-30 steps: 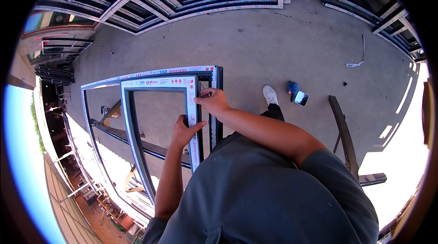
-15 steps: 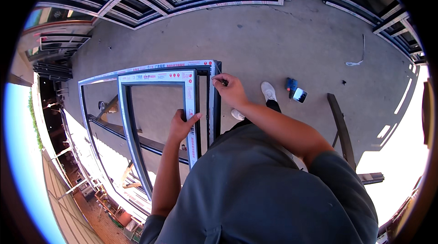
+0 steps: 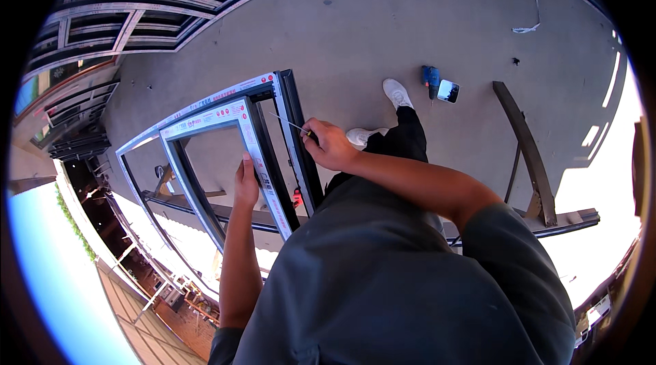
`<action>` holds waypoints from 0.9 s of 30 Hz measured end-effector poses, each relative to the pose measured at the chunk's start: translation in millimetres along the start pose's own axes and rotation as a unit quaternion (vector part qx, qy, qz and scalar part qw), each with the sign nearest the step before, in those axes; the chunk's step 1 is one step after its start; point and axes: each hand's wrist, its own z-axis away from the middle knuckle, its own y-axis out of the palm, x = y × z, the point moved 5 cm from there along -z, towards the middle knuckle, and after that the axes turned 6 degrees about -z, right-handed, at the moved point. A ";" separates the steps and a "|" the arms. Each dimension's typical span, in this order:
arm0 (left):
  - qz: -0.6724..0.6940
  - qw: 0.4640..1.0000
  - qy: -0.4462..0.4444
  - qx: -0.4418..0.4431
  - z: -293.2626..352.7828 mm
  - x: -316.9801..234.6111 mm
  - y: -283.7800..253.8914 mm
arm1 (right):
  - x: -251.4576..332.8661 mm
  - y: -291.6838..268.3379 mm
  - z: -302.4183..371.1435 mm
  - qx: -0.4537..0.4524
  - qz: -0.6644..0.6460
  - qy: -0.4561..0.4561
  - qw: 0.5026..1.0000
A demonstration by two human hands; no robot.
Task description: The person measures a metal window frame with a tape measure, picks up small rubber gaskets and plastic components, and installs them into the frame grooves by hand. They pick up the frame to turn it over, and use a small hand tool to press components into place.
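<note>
My left hand [image 3: 246,186] is closed round the near side of a dark window sash [image 3: 262,172] covered in printed white film, its thumb lying along the film. The sash sits within a larger dark window frame [image 3: 301,139], swung partly away from its near upright. In my right hand [image 3: 333,145] is a screwdriver [image 3: 290,122] with a thin metal shaft and a black and yellow handle. Its shaft points left, over the gap between sash and frame, near the top corner; I cannot tell whether the tip touches. A small red thing [image 3: 297,198] shows low in that gap.
On the concrete floor lie a blue cordless drill [image 3: 430,79], a dark-screened rectangular device [image 3: 448,91] and a pale strip [image 3: 536,13]. A dark metal support [image 3: 521,139] stands at the right. Film-covered frames [image 3: 137,6] are stacked at the far left.
My view has shifted and the frame appears lower left. The right hand has come off the frame's upright, and the screwdriver's shaft now shows. My left hand still grips the sash.
</note>
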 end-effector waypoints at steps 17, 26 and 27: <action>-0.051 0.996 0.054 -0.055 13.0 -21.8 4.2 | -24.4 -41.5 -47.1 -0.115 0.009 0.165 0.980; -0.063 0.995 0.056 -0.048 3.2 -10.7 7.8 | 12.4 -10.8 -16.4 0.056 0.042 0.090 0.994; -0.070 0.995 0.052 -0.046 3.4 -13.5 7.6 | 8.0 -5.6 -9.8 0.053 0.033 0.052 0.997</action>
